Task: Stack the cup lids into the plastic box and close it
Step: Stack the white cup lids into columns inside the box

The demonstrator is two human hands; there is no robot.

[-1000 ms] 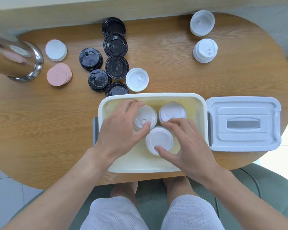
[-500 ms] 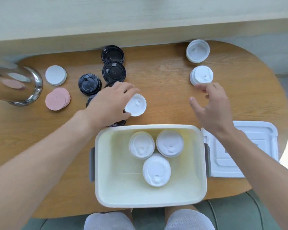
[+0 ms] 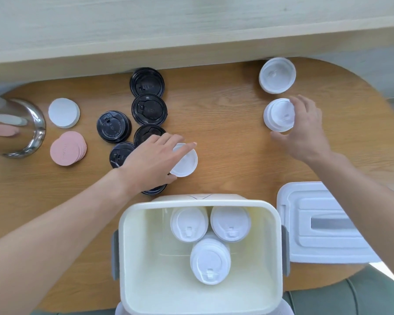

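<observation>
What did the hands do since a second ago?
Both hands left the cream plastic box and reached out across the wooden table. The left hand now rests on a single white cup lid by the black lids; the right hand curls around a white lid stack. Neither is lifted yet. The three white lid stacks in the box and its lid stayed put.

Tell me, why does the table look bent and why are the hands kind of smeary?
In the head view, the wide-angle lens bows the oval wooden table and the wall edge; the left hand and right hand show motion blur; the shiny steel container at the left edge is smeared and mirrors the discs beside it.
</observation>
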